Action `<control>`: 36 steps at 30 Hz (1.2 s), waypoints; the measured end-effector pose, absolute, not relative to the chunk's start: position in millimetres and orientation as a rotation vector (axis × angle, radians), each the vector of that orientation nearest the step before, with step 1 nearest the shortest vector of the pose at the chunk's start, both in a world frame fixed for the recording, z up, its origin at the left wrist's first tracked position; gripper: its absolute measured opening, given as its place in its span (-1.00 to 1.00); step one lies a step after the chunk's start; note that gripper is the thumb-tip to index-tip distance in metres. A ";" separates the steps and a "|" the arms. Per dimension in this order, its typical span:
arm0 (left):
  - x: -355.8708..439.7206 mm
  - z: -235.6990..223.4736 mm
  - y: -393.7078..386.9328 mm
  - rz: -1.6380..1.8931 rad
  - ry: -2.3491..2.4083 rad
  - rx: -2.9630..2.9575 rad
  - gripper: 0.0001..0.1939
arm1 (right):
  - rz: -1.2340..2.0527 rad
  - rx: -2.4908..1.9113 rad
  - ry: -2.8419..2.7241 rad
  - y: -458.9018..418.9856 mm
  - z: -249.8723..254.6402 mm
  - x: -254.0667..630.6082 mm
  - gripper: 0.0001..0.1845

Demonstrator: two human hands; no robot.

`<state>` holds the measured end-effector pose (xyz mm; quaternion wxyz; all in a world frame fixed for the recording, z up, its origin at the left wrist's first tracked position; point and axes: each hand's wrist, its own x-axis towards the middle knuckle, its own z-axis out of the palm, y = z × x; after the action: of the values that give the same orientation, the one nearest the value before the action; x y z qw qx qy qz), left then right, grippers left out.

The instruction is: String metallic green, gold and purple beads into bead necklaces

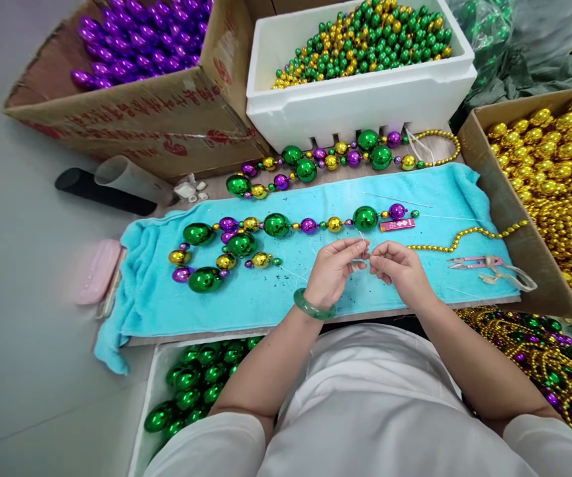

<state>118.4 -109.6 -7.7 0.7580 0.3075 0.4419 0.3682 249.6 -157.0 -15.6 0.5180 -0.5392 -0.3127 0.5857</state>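
Note:
My left hand, with a green bangle at the wrist, is closed in a pinch; a short end of white thread sticks up from its fingertips. Close beside it, my right hand is pinched too, and what its fingertips hold is too small to make out. A strand of small gold beads runs from behind the right hand toward the box at right. Around the hands, a string of large green, purple and gold beads lies folded on the turquoise towel, white thread trailing from its ends.
Pink thread snips and a small magenta packet lie on the towel. A finished-looking bead necklace lies behind it. A white foam box, a cardboard box of purple beads and a gold-bead box surround the table.

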 end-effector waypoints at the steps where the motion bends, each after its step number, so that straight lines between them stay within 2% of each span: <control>1: 119.0 -7.8 -110.0 0.807 0.961 0.669 -0.73 | 1.412 -1.301 -0.744 -156.6 -15.3 250.0 -0.80; 8: 124.2 -8.5 -111.6 0.813 0.981 0.717 -0.77 | 1.450 -1.318 -0.775 -155.8 -17.2 250.5 -0.79; 12: 121.4 -5.8 -109.2 0.784 0.991 0.815 -0.79 | 1.292 -1.357 -0.852 -155.0 -18.9 259.6 -0.80; 16: 116.0 -0.4 -102.8 0.629 0.931 0.973 -0.83 | 1.339 -1.284 -0.919 -150.5 -13.1 276.3 -0.72; 20: 115.1 2.6 -95.6 0.463 0.844 1.054 -0.84 | 1.418 -1.152 -1.027 -145.6 -7.3 285.9 -0.78; 28: 121.3 -3.5 -87.6 0.427 0.711 1.134 -0.85 | 0.857 -1.201 -1.400 -148.2 2.0 294.6 -0.87; 36: 125.2 -15.8 -87.0 0.443 0.680 0.958 -0.86 | 0.740 -1.277 -1.251 -150.4 -2.9 307.0 -0.89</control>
<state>125.2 -87.0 -15.8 0.8094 0.4480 0.3181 0.2073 307.0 -150.4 -2.9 0.5676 -0.5433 -0.5325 0.3149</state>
